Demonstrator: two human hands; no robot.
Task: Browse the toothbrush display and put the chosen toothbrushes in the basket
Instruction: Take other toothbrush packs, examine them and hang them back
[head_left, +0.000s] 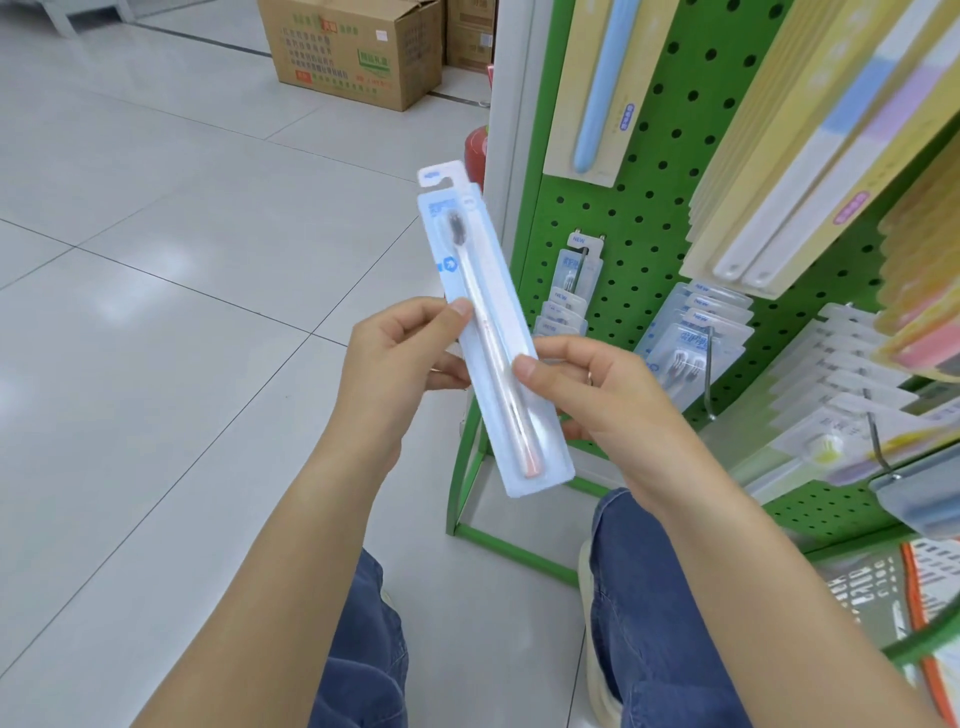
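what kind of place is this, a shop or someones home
Most likely a shop aisle. A green pegboard rack carries packaged toothbrushes on hooks, cardboard stock boxes sit on the tiled floor, and both hands, left hand and right hand, hold a carded toothbrush pack.

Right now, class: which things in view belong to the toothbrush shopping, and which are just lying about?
Job:
- packaged toothbrush, held by left hand and right hand
- green pegboard display
- basket

Lying about:
- cardboard boxes
- red extinguisher
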